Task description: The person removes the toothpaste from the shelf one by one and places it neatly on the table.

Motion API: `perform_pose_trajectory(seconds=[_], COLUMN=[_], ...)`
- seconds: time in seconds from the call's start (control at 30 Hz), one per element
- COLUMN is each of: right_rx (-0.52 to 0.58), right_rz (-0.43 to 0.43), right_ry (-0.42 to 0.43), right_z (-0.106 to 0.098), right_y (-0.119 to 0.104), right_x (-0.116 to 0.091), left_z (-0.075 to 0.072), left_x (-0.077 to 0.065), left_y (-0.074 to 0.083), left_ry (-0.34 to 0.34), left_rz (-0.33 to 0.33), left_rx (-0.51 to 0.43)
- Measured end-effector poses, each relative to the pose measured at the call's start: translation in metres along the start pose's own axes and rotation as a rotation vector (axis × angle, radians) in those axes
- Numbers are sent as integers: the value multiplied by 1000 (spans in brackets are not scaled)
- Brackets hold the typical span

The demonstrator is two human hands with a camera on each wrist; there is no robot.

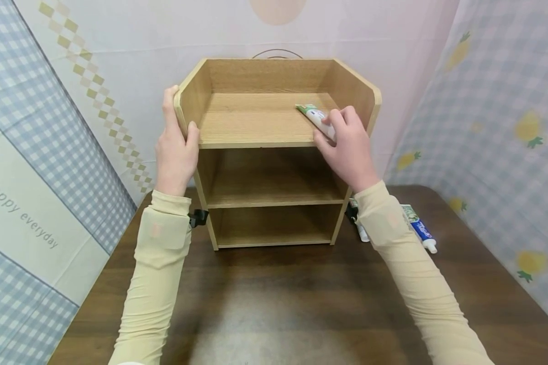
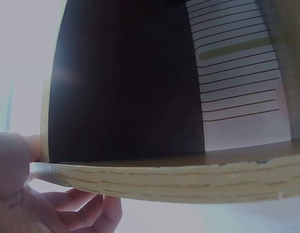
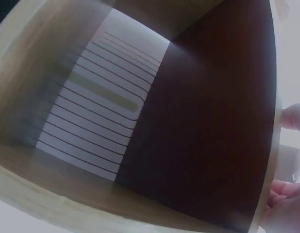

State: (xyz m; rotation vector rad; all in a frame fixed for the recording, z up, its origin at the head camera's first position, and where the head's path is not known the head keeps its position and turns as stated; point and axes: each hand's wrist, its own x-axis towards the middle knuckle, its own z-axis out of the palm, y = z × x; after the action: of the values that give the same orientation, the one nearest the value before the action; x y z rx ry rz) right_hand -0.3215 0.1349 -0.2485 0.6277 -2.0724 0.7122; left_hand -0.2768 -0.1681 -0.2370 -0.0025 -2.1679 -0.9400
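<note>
A light wooden shelf unit (image 1: 260,119) with a walled top and two lower compartments stands upright in the head view. At its left side panel, my left hand (image 1: 175,159) grips the front edge, thumb inside and fingers outside. Over the right part of the top board, my right hand (image 1: 350,149) holds a white and green toothpaste tube (image 1: 317,117) by its near end, the flat green end pointing back and left. In the left wrist view, the fingers (image 2: 87,211) wrap under the panel edge. The right wrist view catches part of the right hand (image 3: 288,213) beside the front edge.
Right of the shelf, a blue, white and green toothpaste tube (image 1: 422,233) lies on the dark brown table (image 1: 265,304). Another tube (image 1: 362,232) shows partly behind the right forearm. A black wrist camera (image 1: 198,218) sits close to the shelf's left side. Patterned cloth hangs around the table.
</note>
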Motion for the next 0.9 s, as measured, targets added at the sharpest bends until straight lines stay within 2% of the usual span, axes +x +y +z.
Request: perform_pose_trajectory(seconds=[0.4,0.63,0.9], right_rx=[47,48,-6], right_rz=[-51,-83,-133], right_ry=[197,295,350], right_z=[5,9,11], right_y=[1,-1,-2], right_x=[-18,-22,-31], left_z=[2,3,2], left_x=[-2,-2,-1], left_y=[-1,0,0], left_ry=[-2,-3,-1], left_rz=[-2,-11,-4], left_rx=[-3,-13,-19])
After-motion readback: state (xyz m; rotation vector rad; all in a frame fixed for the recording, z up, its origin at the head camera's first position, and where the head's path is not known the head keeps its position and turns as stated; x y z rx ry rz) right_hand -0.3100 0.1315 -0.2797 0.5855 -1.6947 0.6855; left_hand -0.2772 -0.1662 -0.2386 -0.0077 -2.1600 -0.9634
